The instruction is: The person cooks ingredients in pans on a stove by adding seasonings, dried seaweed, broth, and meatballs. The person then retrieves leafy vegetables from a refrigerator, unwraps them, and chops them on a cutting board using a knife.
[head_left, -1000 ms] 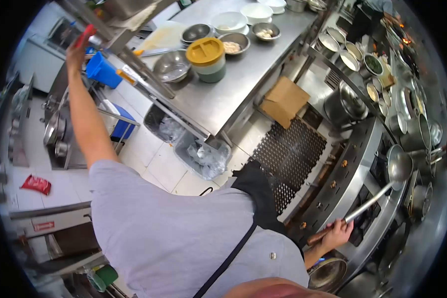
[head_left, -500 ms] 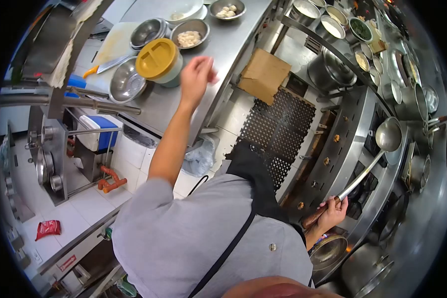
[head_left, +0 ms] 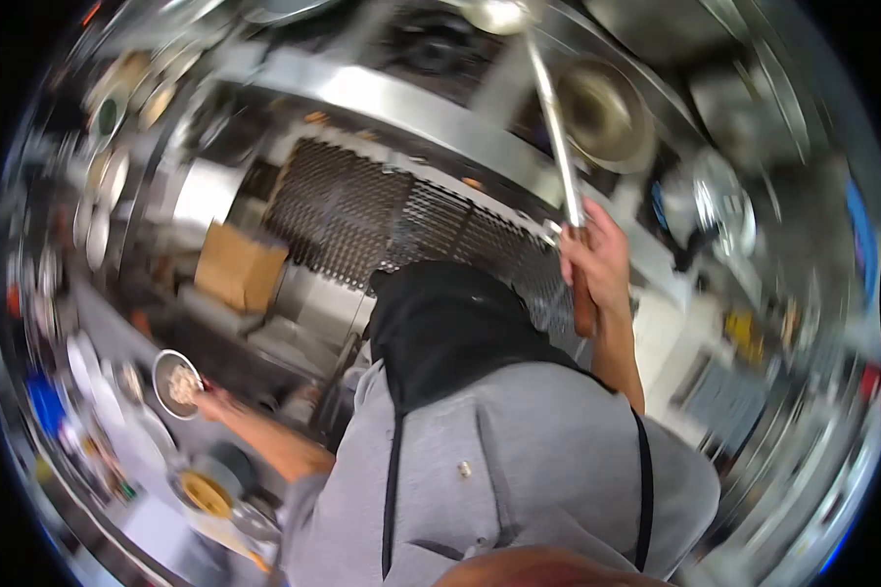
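On the left, my left hand (head_left: pixel 215 401) grips the rim of a small metal bowl (head_left: pixel 157 372), tilted toward me with pale chopped pieces (head_left: pixel 181 384) inside. The bowl is held out over the steel counter's edge. My right hand (head_left: pixel 602 256) is wrapped round the wooden handle of a long metal ladle (head_left: pixel 554 127). The ladle points up and away over the stove, its round cup (head_left: pixel 499 14) near the top of the view. Beside the ladle's shaft, a wok (head_left: pixel 602 112) sits on the stove.
A burner (head_left: pixel 431 49) is left of the wok. Black perforated mats (head_left: pixel 347 210) cover the floor, with a cardboard box (head_left: pixel 240 266) beside them. A yellow-lidded container (head_left: pixel 206 492) and several blurred plates stand at lower left. Lidded metalware (head_left: pixel 710 210) lies at right.
My view has swung toward the stove. My left hand, empty before near the counter, now holds the bowl of pale pieces. My right hand still grips the ladle.
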A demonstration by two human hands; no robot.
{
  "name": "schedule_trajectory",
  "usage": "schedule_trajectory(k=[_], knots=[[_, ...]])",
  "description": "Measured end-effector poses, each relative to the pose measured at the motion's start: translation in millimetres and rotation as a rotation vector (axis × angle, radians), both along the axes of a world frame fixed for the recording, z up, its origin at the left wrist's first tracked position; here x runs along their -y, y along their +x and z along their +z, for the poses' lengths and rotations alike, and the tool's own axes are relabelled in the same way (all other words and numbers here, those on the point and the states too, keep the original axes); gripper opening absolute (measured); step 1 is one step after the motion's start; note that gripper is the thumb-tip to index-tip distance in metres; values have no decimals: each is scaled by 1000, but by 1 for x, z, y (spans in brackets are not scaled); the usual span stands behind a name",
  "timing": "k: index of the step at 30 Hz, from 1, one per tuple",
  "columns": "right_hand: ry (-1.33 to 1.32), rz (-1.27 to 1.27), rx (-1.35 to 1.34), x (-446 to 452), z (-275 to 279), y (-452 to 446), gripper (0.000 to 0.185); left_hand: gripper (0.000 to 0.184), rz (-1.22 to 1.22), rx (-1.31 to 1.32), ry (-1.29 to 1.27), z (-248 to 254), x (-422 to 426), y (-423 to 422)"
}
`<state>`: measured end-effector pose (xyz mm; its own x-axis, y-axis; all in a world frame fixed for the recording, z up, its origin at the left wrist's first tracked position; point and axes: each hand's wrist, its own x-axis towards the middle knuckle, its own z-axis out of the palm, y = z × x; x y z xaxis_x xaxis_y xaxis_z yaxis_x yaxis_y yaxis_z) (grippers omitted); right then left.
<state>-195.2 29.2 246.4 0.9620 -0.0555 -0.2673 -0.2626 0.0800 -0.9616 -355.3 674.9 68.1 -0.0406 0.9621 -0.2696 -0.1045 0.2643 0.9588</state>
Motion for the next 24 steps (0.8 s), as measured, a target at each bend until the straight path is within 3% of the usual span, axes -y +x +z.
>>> schedule_trajectory(k=[2, 4, 5, 6, 9, 10, 11, 12, 13, 14, 15, 16, 18, 21, 24], knots=[[-27, -83, -6, 40, -1, -17, 67, 19, -271, -92, -24, -34, 40, 42], [-26, -163, -3, 73, -8, -34, 66, 24, -607, -129, -72, -32, 117, 118], [-70, -204, -3, 90, -12, -40, 66, 23, -728, -31, 6, -17, 181, 165], [-99, -239, 9, 120, -14, -46, 66, 22, -804, -86, 72, 33, 273, 209], [-172, -275, 6, 163, -15, -64, 65, 20, -1349, 6, 295, 55, 412, 313], [-209, -289, -1, 174, -14, -73, 65, 19, -1384, -158, 880, 59, 454, 348], [-210, -329, -17, 181, -13, -82, 64, 18, -1414, -111, 1047, 86, 507, 364], [-205, -338, -17, 187, -14, -92, 64, 16, -1339, -1, 1514, 73, 538, 399], [-211, -358, -20, 192, -15, -101, 64, 20, -1414, -185, 1493, 92, 583, 399], [-215, -378, -22, 197, -16, -109, 64, 18, -1477, -128, 1544, 95, 615, 407], [-251, -397, -57, 200, -16, -116, 64, 18, -1501, -60, 1662, 91, 643, 417], [-246, -404, -59, 205, -22, -121, 64, 20, -1566, -261, 1858, 87, 667, 423], [-369, -404, -15, 212, -38, -136, 65, 19, -1722, -177, 2223, 86, 697, 433], [-454, -406, -25, 214, -28, -140, 65, 20, -1636, -190, 2385, 76, 719, 465], [-556, -386, -40, 220, -27, -144, 63, 23, -1652, -112, 2373, 84, 731, 472]])
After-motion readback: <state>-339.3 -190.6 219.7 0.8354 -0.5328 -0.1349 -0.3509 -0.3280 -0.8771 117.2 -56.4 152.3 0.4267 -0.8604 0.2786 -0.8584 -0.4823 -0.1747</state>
